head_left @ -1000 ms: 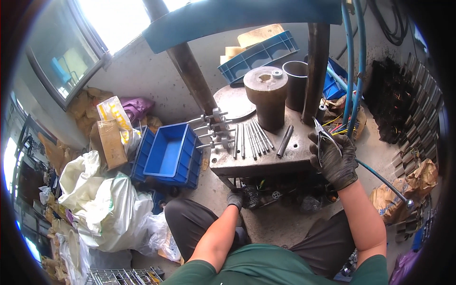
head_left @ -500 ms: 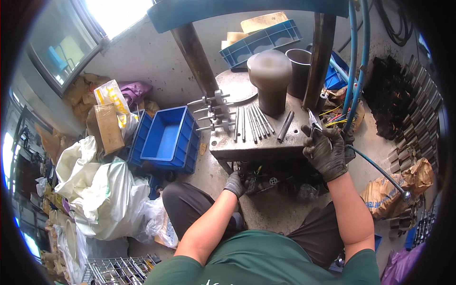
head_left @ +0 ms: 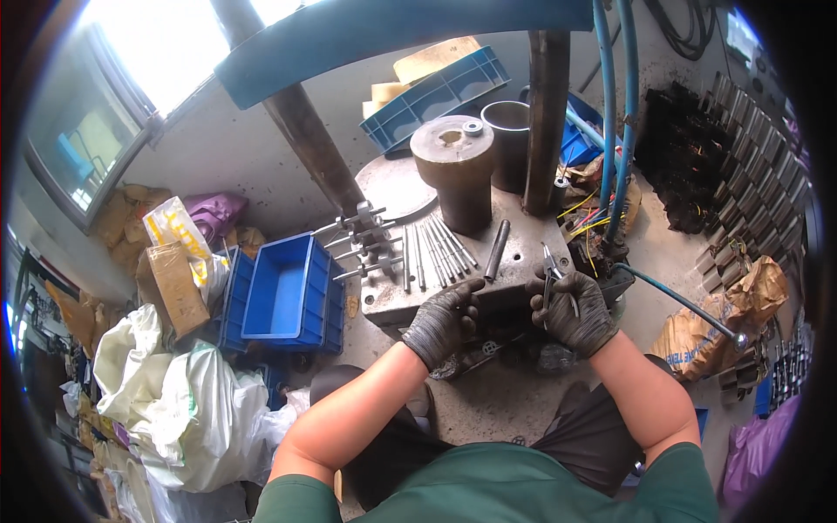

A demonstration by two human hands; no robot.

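Note:
My right hand (head_left: 574,315), in a dark grey work glove, is closed round a pair of pliers (head_left: 549,261) whose narrow jaws point away from me. It is just in front of the press table's (head_left: 514,292) right half. My left hand (head_left: 443,324), gloved alike, is at the table's front edge with its fingers curled together; whatever they may hold is hidden. Beyond it on the table lie a row of thin metal rods (head_left: 438,251) and a dark tube (head_left: 497,250). Several shafts with thick collars (head_left: 370,237) stand at the left edge. A small metal ring (head_left: 472,127) rests on the thick steel cylinder (head_left: 453,166).
Blue crates (head_left: 292,292) stand left of the table, near white sacks (head_left: 187,405) and a cardboard box (head_left: 177,288). Steel posts (head_left: 547,122) and blue hoses (head_left: 623,139) rise behind. At right are a brown paper bag (head_left: 724,318), a lever with a ball end (head_left: 739,340) and stacked metal tubes (head_left: 758,166).
My left hand has come up from below the table to its front edge. My right hand has moved nearer to me with the pliers. The view has shifted, and the cylinder's top, blurred before, is sharp.

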